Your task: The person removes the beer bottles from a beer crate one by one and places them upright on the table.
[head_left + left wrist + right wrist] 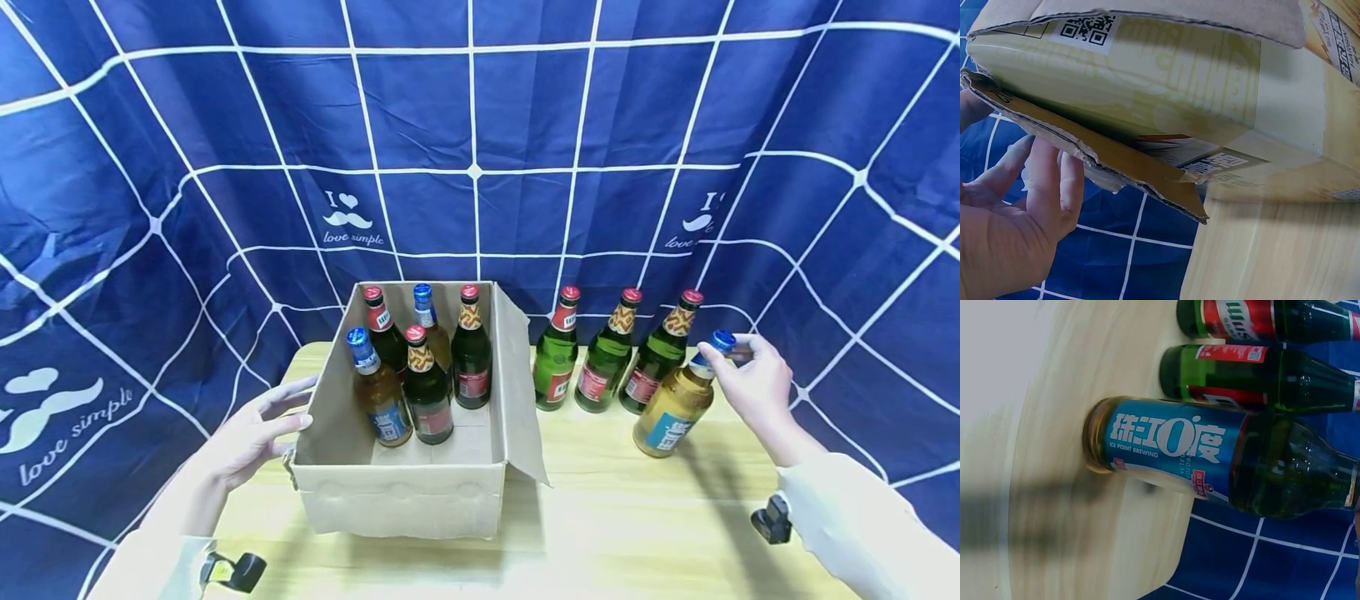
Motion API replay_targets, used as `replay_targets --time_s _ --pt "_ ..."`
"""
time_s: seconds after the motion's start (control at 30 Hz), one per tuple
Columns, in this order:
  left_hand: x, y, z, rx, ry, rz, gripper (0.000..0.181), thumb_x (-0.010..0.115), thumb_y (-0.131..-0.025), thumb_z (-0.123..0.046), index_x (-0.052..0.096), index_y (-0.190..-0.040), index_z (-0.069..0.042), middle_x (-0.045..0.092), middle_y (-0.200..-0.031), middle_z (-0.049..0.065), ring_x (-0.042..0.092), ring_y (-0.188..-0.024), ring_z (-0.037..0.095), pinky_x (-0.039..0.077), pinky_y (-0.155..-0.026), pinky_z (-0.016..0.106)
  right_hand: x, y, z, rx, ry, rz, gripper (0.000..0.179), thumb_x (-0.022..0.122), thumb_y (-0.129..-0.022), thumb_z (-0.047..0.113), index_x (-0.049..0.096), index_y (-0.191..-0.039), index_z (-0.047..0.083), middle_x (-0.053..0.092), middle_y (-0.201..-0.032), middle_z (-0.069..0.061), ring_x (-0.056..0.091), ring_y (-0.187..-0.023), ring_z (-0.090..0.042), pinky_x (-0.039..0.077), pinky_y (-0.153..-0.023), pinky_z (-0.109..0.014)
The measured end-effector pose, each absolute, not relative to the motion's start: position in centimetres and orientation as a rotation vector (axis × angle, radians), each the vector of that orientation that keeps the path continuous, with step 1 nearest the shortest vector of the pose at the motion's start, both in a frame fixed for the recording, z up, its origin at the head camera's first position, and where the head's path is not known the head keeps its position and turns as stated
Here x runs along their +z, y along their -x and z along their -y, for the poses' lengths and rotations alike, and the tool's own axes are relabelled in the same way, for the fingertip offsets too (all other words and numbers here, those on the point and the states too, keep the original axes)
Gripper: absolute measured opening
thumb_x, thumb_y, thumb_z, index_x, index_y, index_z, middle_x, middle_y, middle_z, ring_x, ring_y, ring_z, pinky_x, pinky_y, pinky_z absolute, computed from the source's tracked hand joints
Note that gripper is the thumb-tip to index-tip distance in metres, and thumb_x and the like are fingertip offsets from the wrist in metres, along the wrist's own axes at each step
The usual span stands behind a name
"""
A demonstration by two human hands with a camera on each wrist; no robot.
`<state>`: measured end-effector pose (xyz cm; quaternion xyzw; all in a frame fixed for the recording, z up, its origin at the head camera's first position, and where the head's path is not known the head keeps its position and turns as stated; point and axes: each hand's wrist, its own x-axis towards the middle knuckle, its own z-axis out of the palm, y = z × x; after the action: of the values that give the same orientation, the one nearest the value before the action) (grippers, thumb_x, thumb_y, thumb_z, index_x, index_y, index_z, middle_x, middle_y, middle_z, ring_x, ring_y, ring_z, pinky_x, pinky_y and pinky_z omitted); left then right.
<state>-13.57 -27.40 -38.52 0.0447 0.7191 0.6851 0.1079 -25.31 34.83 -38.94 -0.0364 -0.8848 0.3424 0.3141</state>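
Note:
My right hand (753,379) pinches the blue-capped neck of a clear amber beer bottle (672,412) at the right of the table. The bottle leans a little, and its blue label (1172,447) shows in the right wrist view. My left hand (251,433) is at the left wall of an open cardboard box (401,496), fingertips right at the rim. In the left wrist view its loosely bent fingers (1044,181) lie beside a box flap (1104,159). Inside the box stand several beer bottles, including a blue-capped amber bottle (381,396) and a red-capped green bottle (431,400).
Three red-capped green beer bottles, the nearest to the box being a green bottle (557,354), stand in a row right of the box. The box's right flap (521,392) hangs outward. A blue curtain (525,125) with white lines hangs behind the wooden table (600,517).

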Motion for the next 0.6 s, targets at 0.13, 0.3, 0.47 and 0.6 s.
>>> replay_targets --time_s 0.13,0.3,0.47,0.6 --pt "-38.4 13.5 27.5 2.024 -0.147 -2.103 0.047 0.052 -0.096 -0.005 0.044 -0.141 -0.015 0.049 -0.126 -0.006 0.055 -0.108 0.009 0.047 -0.081 0.038 -38.7 24.9 -34.6 1.041 0.180 2.363 0.044 0.077 -0.080 0.028 0.063 -0.108 -0.003 0.052 -0.076 0.023 0.047 -0.068 0.015 0.035 -0.066 -0.011" --pt "-38.4 13.5 27.6 2.033 -0.156 -2.090 0.046 0.052 -0.096 -0.004 0.046 -0.139 -0.018 0.051 -0.124 -0.009 0.055 -0.108 0.009 0.047 -0.082 0.038 -39.5 23.8 -33.0 1.318 0.348 2.228 0.051 0.077 -0.081 0.024 0.057 -0.122 0.001 0.056 -0.092 0.017 0.053 -0.080 0.011 0.040 -0.075 -0.008" --pt "-38.5 13.6 27.6 2.039 -0.177 -2.072 0.047 0.052 -0.096 -0.004 0.044 -0.141 -0.015 0.051 -0.125 -0.008 0.055 -0.109 0.010 0.047 -0.082 0.038 -41.7 21.4 -30.5 1.618 0.491 1.970 0.041 0.077 -0.081 0.015 0.057 -0.117 0.012 0.055 -0.101 0.005 0.055 -0.086 0.001 0.041 -0.075 -0.009" --pt "-38.6 13.8 27.5 2.056 -0.217 -2.045 0.046 0.051 -0.096 -0.003 0.045 -0.140 -0.015 0.052 -0.126 -0.007 0.056 -0.110 0.010 0.048 -0.082 0.037 -43.4 19.9 -28.2 1.867 0.466 1.920 0.036 0.072 -0.084 0.006 0.053 -0.114 0.008 0.053 -0.101 0.000 0.055 -0.083 0.000 0.043 -0.072 -0.009"
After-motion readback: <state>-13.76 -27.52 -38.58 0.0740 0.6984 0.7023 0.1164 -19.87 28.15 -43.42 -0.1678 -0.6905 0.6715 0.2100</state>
